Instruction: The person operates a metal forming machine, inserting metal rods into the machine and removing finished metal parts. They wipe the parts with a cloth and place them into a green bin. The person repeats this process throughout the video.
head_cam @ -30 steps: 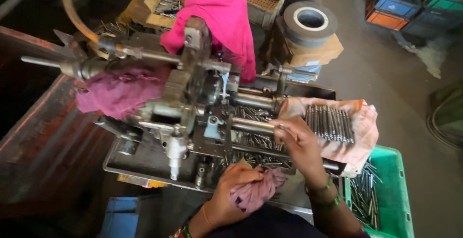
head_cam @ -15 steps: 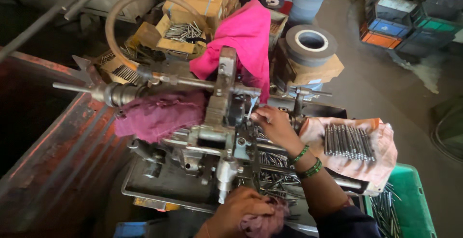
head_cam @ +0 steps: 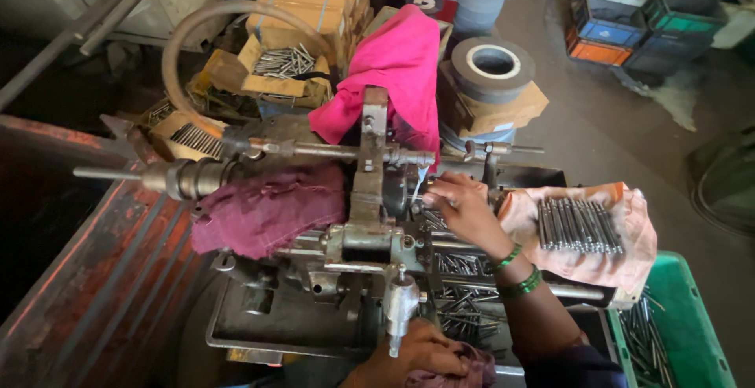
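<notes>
Steel rods [head_cam: 578, 224], thin and grey, lie side by side on a pale peach cloth [head_cam: 629, 239] at the right edge of the machine [head_cam: 370, 239], long axes running away from the person toward the far side; the cloth likely keeps them from rolling off, within easy reach. Right hand [head_cam: 464, 209] reaches into the machine's middle, fingers pinched at the far end near the upright bracket. Whether a rod sits between the fingertips, cannot tell. Left hand [head_cam: 421, 353], at the near edge, closes around a maroon rag [head_cam: 472, 364] beside the grey lever handle [head_cam: 399, 309], probably padding the grip. Maroon cloth [head_cam: 267, 211] drapes over the spindle [head_cam: 181, 176], which points left; pink cloth [head_cam: 397, 73] hangs over the far side. Loose rods fill the tray [head_cam: 259, 321] beneath and the green crate [head_cam: 692, 325] at the right.
</notes>
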A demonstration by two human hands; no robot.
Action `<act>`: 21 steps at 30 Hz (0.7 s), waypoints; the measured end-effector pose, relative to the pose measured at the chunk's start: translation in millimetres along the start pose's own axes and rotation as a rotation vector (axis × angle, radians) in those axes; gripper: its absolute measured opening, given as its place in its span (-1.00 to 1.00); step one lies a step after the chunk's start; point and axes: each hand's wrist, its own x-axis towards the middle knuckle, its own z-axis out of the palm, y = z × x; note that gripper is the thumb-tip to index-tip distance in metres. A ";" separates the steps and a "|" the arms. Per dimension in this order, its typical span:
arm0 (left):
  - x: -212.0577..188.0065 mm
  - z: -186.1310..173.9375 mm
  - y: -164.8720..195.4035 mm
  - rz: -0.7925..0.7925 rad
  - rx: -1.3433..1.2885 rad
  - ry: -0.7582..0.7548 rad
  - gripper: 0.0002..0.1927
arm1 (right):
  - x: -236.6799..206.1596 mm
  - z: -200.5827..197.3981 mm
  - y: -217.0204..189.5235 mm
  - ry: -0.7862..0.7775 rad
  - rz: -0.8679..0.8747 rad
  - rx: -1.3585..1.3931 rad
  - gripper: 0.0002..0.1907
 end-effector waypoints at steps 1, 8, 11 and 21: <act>-1.1 -3.5 3.0 0.071 0.012 0.023 -0.70 | -4.5 -6.5 0.9 -0.005 0.041 -0.006 -0.91; 11.5 -16.3 3.5 0.224 -0.007 -0.038 -0.69 | -40.0 -26.8 -3.1 0.227 0.390 -0.050 -0.87; 12.2 -17.0 6.4 0.234 -0.015 -0.043 -0.69 | -42.2 -3.7 -3.2 0.473 0.471 0.321 -0.80; 20.0 -28.2 21.6 0.242 -0.022 -0.094 -0.79 | -46.3 61.3 -9.8 0.687 0.643 1.374 -0.78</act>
